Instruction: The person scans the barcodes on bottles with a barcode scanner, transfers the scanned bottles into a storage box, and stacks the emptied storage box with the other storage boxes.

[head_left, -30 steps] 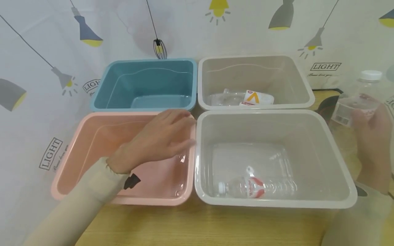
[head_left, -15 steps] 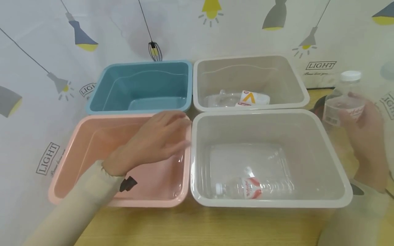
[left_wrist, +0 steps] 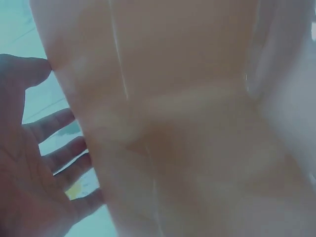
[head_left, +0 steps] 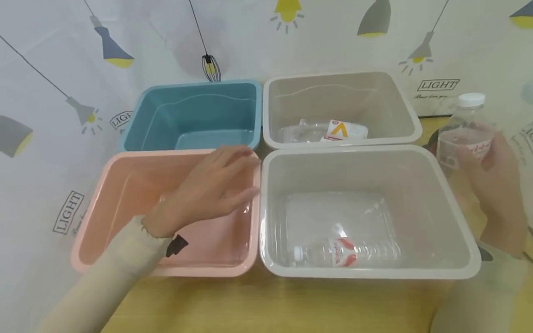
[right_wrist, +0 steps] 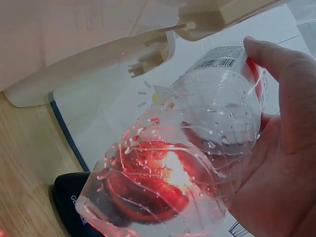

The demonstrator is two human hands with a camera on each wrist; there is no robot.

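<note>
My right hand (head_left: 493,171) grips a clear plastic bottle (head_left: 465,127) with a white cap, upright at the right of the grey-white bin (head_left: 370,273). In the right wrist view the bottle (right_wrist: 217,118) shows a barcode label, and red light shines through its lower part. My left hand (head_left: 204,189) reaches over the pink bin (head_left: 166,270), fingers extended toward its right rim. The left wrist view has the fingertips of the left hand (left_wrist: 34,148) right at the bin's edge. Another clear bottle (head_left: 343,252) with a red-and-white label lies in the grey-white bin.
Behind stand a blue bin (head_left: 195,111) and a beige bin (head_left: 341,101), the latter holding a clear bottle (head_left: 304,132) and a white-and-orange container (head_left: 345,130). A black object (right_wrist: 74,197) lies on the wooden table (head_left: 275,305). A lamp-patterned backdrop (head_left: 325,37) hangs behind.
My right hand has brought the bottle somewhat left, closer to the grey-white bin, then held it nearly still. The left hand has stayed at the pink bin's rim.
</note>
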